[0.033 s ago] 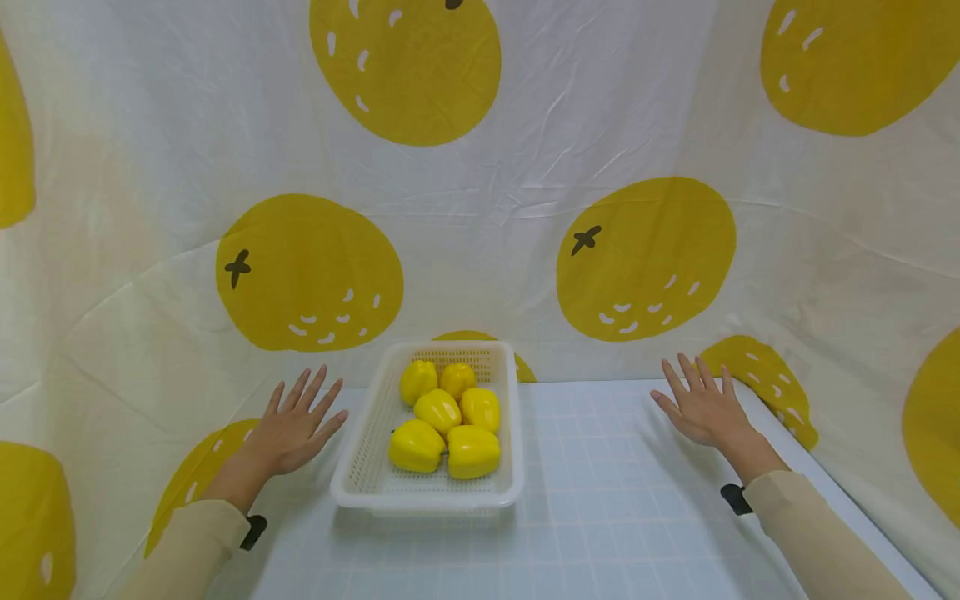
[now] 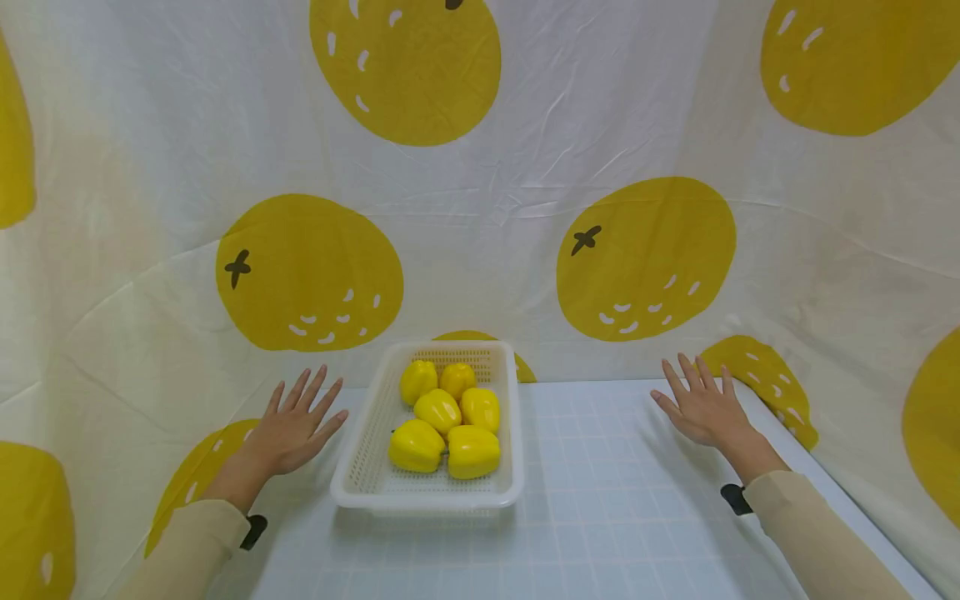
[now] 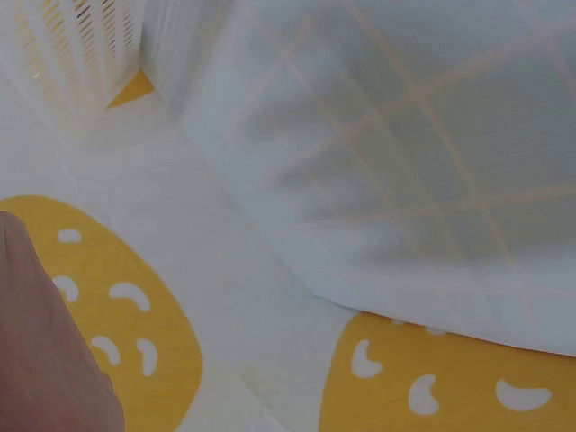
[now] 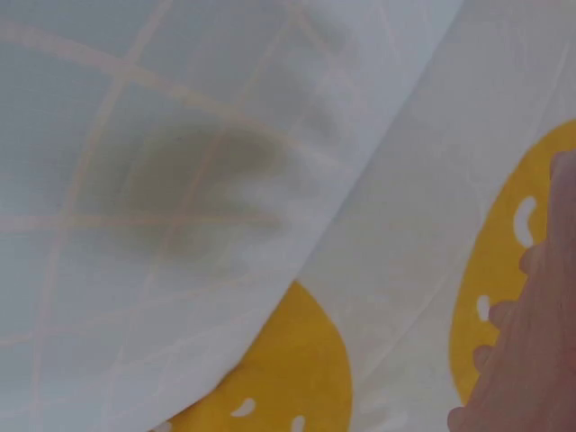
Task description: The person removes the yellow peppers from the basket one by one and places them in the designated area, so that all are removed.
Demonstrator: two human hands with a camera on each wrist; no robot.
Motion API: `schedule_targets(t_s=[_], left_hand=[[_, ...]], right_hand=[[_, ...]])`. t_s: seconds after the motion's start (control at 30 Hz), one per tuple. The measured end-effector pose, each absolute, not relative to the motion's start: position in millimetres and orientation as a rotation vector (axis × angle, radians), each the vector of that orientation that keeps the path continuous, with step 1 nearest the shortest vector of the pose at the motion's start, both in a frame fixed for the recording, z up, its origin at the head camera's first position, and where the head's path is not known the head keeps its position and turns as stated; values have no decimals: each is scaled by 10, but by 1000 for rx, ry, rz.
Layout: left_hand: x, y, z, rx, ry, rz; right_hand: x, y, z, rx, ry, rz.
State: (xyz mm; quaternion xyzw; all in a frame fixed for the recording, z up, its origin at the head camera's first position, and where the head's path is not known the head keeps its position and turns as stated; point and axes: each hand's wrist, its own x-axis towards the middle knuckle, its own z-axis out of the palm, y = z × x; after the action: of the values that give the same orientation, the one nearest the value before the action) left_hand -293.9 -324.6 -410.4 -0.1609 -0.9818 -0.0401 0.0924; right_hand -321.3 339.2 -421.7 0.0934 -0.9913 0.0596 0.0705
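- Far left: my left hand (image 2: 288, 432), palm down, fingers straight and spread wide, holding nothing. Its shadow falls on the tabletop (image 2: 600, 508) in the left wrist view.
- Just right of it: white perforated basket (image 2: 427, 500), long axis apparently running away from me. A narrow gap lies between my left thumb and the basket's left wall; no contact.
- In the basket: six yellow bell peppers, roughly three rows of two. Near row: left pepper (image 2: 416, 446), stem toward the left wall; right pepper (image 2: 474, 452), stem toward its neighbour, long axis sideways.
- Key relation: from my left hand the peppers lie to the right, behind the basket's left rim. Left hand clearly the nearer; I judge that any reach in from that side must clear this rim.
- Right of the basket: a broad stretch of pale-blue gridded tabletop separates it from my right hand.
- Far right: my right hand (image 2: 705, 412), palm down, fingers extended and parted, nothing held; peppers well apart, to its left.
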Motion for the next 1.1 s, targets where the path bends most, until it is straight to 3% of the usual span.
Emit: schedule_targets(t_s=[1.1], left_hand=[[-2802,-3149,-4101,-493,-2908,-124]], right_hand=[[-3045,3343,-4106,332,-2976,215]])
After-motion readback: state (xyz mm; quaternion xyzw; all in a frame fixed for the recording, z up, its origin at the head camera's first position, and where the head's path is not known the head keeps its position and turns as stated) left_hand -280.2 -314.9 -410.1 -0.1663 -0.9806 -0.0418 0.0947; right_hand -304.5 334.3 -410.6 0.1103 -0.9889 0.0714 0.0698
